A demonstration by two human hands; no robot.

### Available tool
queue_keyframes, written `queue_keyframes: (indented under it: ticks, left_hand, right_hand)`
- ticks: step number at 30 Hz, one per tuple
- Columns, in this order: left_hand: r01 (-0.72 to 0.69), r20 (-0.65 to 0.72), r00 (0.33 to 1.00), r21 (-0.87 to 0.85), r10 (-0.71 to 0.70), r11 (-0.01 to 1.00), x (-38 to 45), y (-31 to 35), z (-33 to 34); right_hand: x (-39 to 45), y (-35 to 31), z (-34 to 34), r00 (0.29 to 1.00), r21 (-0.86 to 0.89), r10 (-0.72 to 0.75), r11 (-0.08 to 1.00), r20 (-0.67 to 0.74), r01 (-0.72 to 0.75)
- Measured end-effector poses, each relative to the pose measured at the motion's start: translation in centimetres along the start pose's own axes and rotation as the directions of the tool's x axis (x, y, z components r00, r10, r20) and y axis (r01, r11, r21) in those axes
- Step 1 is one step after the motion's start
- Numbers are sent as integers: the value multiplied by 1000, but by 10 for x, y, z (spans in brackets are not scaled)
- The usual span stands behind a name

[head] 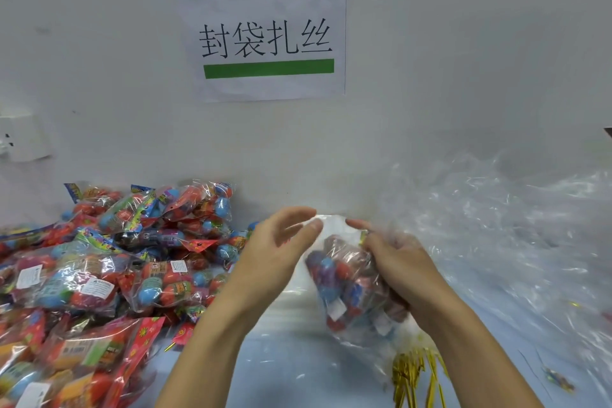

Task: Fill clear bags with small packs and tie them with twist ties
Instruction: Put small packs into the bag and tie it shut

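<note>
Glossy clear plastic bag (crinkly), metallic gold ties.

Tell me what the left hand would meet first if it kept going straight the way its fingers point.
The left hand points up and to the right, its fingertips already at the open top of the clear bag held by the right hand. It would likely meet that film first, then the right hand's fingers; depth is unclear.
</note>
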State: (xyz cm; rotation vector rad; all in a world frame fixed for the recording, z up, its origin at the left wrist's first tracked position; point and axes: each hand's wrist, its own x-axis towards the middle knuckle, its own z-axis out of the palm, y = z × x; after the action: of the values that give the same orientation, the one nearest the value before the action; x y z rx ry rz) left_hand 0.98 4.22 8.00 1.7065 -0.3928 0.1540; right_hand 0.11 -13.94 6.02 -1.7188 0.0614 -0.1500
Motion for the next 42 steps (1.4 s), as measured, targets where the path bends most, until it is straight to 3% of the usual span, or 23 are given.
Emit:
queue_keyframes:
  ticks: [2, 4, 7, 12, 18, 21, 24, 30, 32, 37, 40, 42]
  left_hand:
    - [53, -24, 998, 0, -53, 999, -1, -13, 5]
    - [93, 42, 995, -63, -91, 994, -3, -25, 13]
    - [43, 139, 990, -221, -12, 974, -8, -35, 29]
    - [-108, -4, 993, -381, 115, 918, -10, -43, 45]
    - [9, -42, 998, -546, -38, 838, -2, -43, 32]
    - [104, 8, 992, -597, -124, 796, -1, -40, 26]
    - [270, 148, 962, -634, -229, 724, -3, -37, 19]
    - [558, 460, 825, -572, -328, 601, -6, -43, 5]
    - [593, 527, 789, -521, -316, 614, -5, -44, 4]
    - [534, 477, 818, -428, -320, 729, 1, -47, 3]
    - [653, 643, 707, -434, -294, 621, -7, -45, 0]
    - [666, 682, 685, -442, -257, 601, -12, -45, -2]
  right_hand:
    - [1, -1, -2, 999, 93, 50, 994, 5, -50]
    - [1, -4, -1, 998, 175, 61, 983, -15, -57]
    - [0, -10, 5, 993, 314, 86, 948, -84, -56]
    - [-3, -22, 17, 984, 472, 142, 878, -111, -73]
    - [-10, -28, 29, 997, 584, 68, 811, -26, -40]
    - [-10, -24, 29, 1000, 480, -1, 877, -24, 12]
    - [-10, -22, 21, 982, 225, -183, 956, -51, 190]
    - [-19, -19, 5, 933, 27, -313, 949, 178, 313]
    - [-22, -22, 1, 910, 33, -331, 942, 251, 333]
    - [-25, -26, -2, 897, -68, -321, 932, 305, 356]
    - [-26, -30, -6, 864, -76, -351, 912, 360, 402]
    - [-27, -31, -9, 858, -87, -335, 914, 389, 396]
